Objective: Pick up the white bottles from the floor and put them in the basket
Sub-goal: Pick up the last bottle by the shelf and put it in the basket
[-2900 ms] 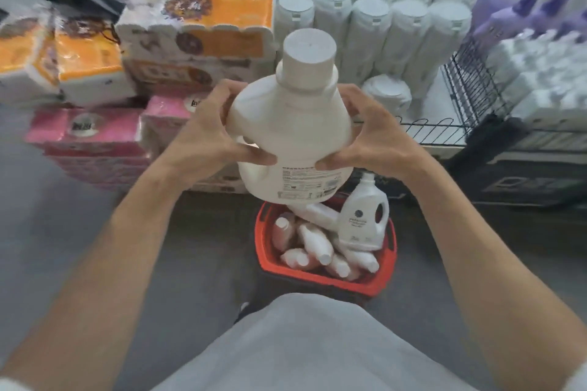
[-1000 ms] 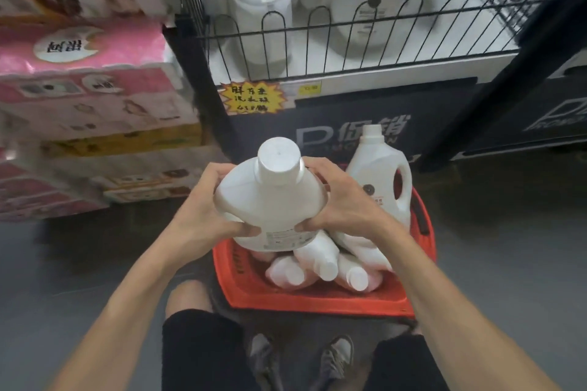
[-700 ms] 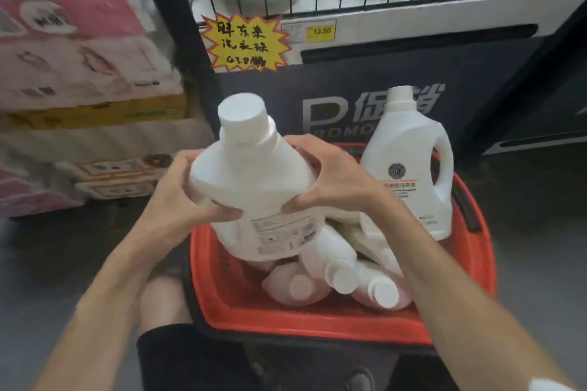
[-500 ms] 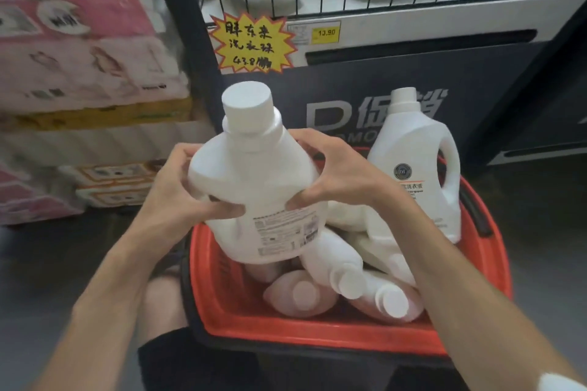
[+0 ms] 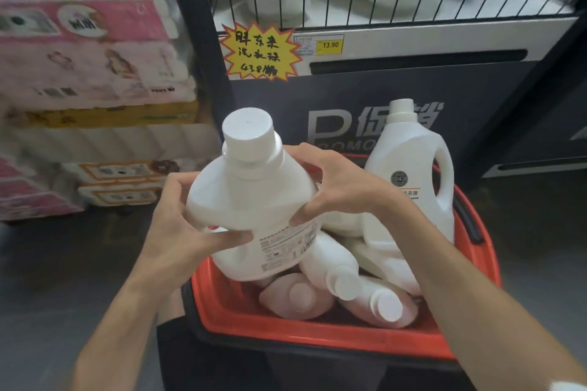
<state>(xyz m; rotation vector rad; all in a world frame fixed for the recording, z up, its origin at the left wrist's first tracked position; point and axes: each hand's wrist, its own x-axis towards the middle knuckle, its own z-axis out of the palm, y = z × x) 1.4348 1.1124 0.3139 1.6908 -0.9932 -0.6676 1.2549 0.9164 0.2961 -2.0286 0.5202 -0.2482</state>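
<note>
I hold a large white bottle (image 5: 254,200) with a wide cap upright between both hands, its base down inside the left part of the red basket (image 5: 317,340). My left hand (image 5: 181,232) grips its left side and my right hand (image 5: 336,187) grips its right shoulder. Another white handled bottle (image 5: 413,181) stands upright at the basket's far right. Several smaller white and pink bottles (image 5: 333,276) lie on their sides in the basket.
A black display stand (image 5: 397,98) with a wire cage of white bottles and a yellow price sign (image 5: 259,52) rises right behind the basket. Stacked tissue packs (image 5: 89,73) fill the left. Dark grey floor (image 5: 47,279) lies around the basket.
I have crouched and brought the big bottle down from chest height into the basket. Over the last half second it has sunk a little lower among the other bottles.
</note>
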